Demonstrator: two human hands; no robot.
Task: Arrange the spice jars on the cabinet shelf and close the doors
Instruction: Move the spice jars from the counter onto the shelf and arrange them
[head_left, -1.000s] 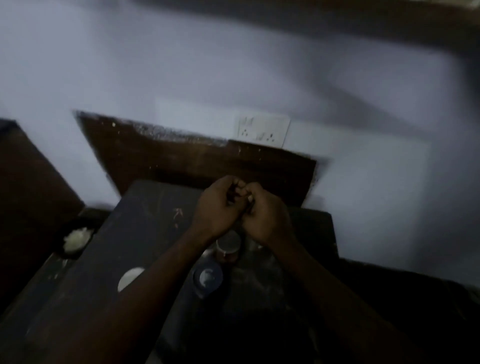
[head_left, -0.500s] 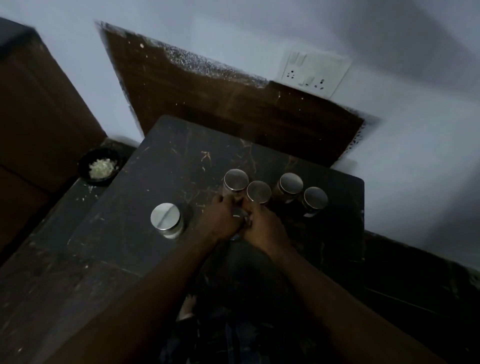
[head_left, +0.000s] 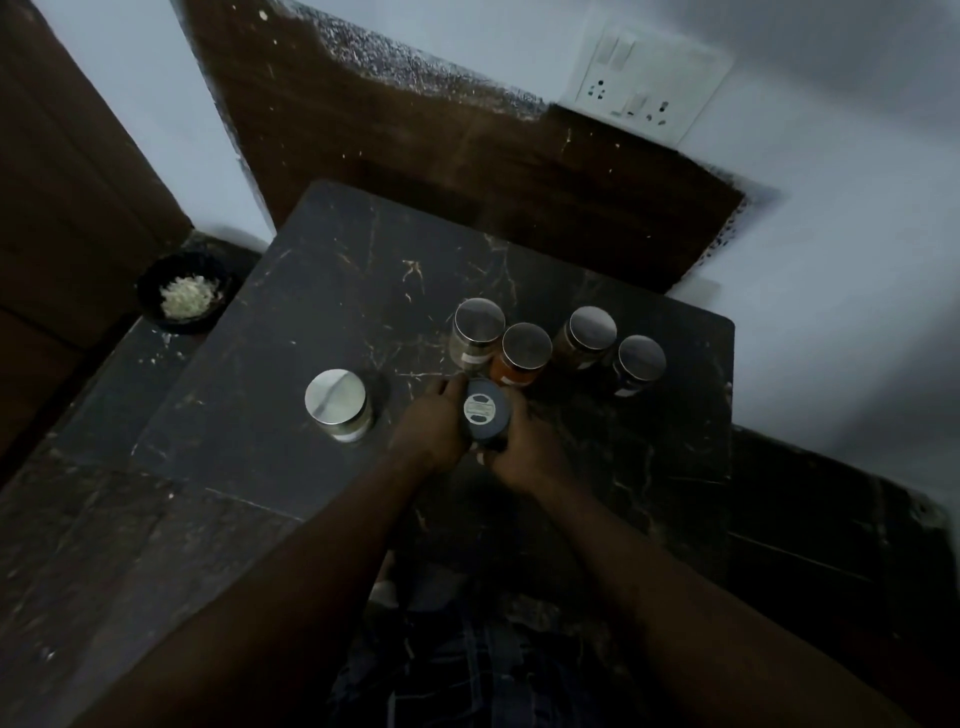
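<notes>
A dark-lidded jar (head_left: 485, 413) stands on the black marble table (head_left: 291, 332), gripped from both sides by my left hand (head_left: 434, 423) and my right hand (head_left: 527, 447). Just behind it stand several steel-lidded spice jars: a pale one (head_left: 477, 335), an orange one (head_left: 522, 356), a brown one (head_left: 587, 338) and a dark one (head_left: 638, 364). A wider steel-lidded jar (head_left: 338, 405) stands alone to the left. No cabinet shelf or doors are in view.
A black bowl (head_left: 183, 292) with pale chopped bits sits on a lower ledge at the left. A brown wooden board (head_left: 467, 156) leans on the wall behind the table, with a white switch socket (head_left: 647, 85) above it. The room is dim.
The view has dropped from the wall to the table top. My hands came down from chest height, and the dark-lidded jar now shows between them.
</notes>
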